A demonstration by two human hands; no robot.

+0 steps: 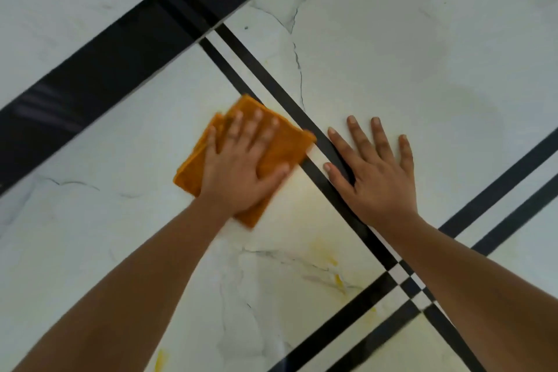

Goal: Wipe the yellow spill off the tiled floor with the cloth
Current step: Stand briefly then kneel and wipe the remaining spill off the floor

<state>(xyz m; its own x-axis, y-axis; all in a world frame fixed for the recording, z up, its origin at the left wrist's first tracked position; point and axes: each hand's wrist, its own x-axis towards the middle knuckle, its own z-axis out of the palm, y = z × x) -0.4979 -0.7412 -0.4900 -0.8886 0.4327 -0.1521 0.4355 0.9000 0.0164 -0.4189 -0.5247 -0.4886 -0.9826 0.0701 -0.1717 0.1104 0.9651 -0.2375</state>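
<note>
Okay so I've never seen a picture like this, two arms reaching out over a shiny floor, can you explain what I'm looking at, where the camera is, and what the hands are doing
There is no machine here. The single picture comes from a wide-angle camera worn on a person's head, looking forward and down, so the two bare arms you see are the wearer's own.

Below them is a glossy white marble-look tiled floor with black inlay stripes. The left hand presses flat, fingers spread, on a folded orange cloth; it is pushing the cloth against the tile rather than gripping it. The right hand lies open and flat on the bare floor, partly over a black stripe, seemingly for support, and holds nothing.

Faint smeared yellow spill marks show on the tile nearer the camera, with another streak at the bottom edge, so some wiping remains.
</note>
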